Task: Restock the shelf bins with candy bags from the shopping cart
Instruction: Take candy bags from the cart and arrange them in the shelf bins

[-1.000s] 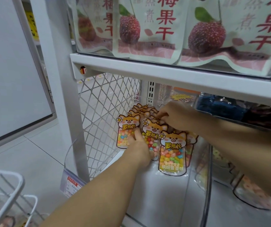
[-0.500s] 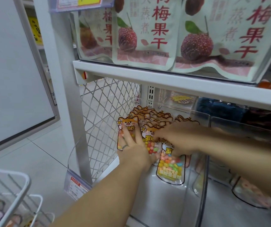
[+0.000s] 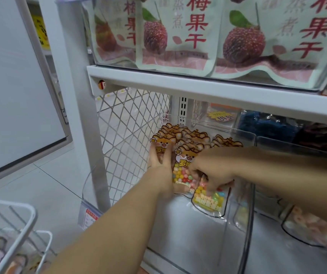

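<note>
White store shelving [image 3: 198, 89] fills the view, big green fruit pouches [image 3: 178, 36] on its upper level and a wire cart [image 3: 28, 216] at lower left. Below, a clear bin [image 3: 246, 244] holds rows of candy bags [image 3: 188, 135]. The left hand [image 3: 159, 163] presses the leftmost bag [image 3: 161, 141], grip flat with fingers straight; the right hand [image 3: 212, 171] has its grip curled, pinching the front bag [image 3: 208, 204] in the same bin.

Soft even indoor light, motion-blurred hands, wide-angle edge distortion.
</note>
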The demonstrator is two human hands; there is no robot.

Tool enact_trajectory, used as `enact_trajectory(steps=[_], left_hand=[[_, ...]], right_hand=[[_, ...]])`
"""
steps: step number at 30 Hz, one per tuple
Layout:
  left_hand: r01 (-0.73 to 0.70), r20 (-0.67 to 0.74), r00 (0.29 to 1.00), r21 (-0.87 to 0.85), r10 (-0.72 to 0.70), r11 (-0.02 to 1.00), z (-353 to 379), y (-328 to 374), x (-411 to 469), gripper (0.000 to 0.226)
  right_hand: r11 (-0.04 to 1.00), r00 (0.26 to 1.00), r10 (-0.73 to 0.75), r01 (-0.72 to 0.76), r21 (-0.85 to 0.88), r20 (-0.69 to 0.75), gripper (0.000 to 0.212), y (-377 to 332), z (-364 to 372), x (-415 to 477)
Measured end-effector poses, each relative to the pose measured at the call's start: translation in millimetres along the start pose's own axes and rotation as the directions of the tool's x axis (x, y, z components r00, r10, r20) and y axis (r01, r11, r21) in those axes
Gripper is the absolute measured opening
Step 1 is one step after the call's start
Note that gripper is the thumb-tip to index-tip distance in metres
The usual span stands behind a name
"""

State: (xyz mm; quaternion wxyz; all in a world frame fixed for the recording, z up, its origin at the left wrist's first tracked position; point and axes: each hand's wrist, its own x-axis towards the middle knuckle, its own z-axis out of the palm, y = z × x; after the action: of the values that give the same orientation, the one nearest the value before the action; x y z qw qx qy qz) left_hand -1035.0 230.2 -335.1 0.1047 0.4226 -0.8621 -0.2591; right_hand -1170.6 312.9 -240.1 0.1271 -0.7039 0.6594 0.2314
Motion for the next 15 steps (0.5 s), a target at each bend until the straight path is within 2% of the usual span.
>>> enact_trajectory(steps=[1, 3, 6, 8, 10, 12, 14, 15], left_hand=[[-0.003, 0.01, 1.0, -0.015, 0.003, 1.0, -1.4, -2.5, 2.3, 0.137], [0.005, 0.01, 1.0, 0.012, -0.005, 1.0, -0.7, -2.9, 4.1, 0.134], [0.03, -0.071, 0.997, 0.164, -0.019, 0.986, 6.1, 4.7, 3.0, 0.129], [0.046, -0.115, 0.993, 0.226, -0.02, 0.973, 8.9, 7.4, 3.2, 0.129], [0.052, -0.132, 0.991, 0.245, -0.02, 0.968, 8.1, 7.7, 3.0, 0.126], [0.045, -0.143, 0.99, 0.247, -0.01, 0.968, 6.3, 9.0, 1.6, 0.118], [0.029, -0.138, 0.99, 0.264, 0.008, 0.964, 7.1, 10.4, 0.5, 0.107], [0.017, -0.125, 0.992, 0.272, 0.018, 0.962, 7.8, 11.1, 0.5, 0.1]], right_hand=[[1.0, 1.0, 0.004, -0.005, -0.024, -0.008, 0.029, 0.4, -2.6, -0.8], [0.984, 0.997, 0.001, -0.014, -0.177, -0.072, 0.024, 1.2, -6.9, -1.5], [0.914, 0.978, -0.026, -0.06, -0.402, -0.206, 0.017, 0.4, -6.0, 2.0], [0.893, 0.968, -0.028, -0.088, -0.441, -0.25, 0.032, 0.4, -2.1, 4.9], [0.928, 0.968, -0.029, -0.067, -0.367, -0.25, 0.049, 0.2, -1.6, 3.5], [0.96, 0.988, -0.017, -0.027, -0.28, -0.152, 0.039, -2.8, 0.1, 1.5], [0.985, 0.998, 0.015, -0.005, -0.171, 0.055, 0.03, -4.2, 4.5, 1.9], [0.992, 0.987, 0.032, -0.012, -0.129, 0.157, 0.032, -5.0, 6.6, 2.1]])
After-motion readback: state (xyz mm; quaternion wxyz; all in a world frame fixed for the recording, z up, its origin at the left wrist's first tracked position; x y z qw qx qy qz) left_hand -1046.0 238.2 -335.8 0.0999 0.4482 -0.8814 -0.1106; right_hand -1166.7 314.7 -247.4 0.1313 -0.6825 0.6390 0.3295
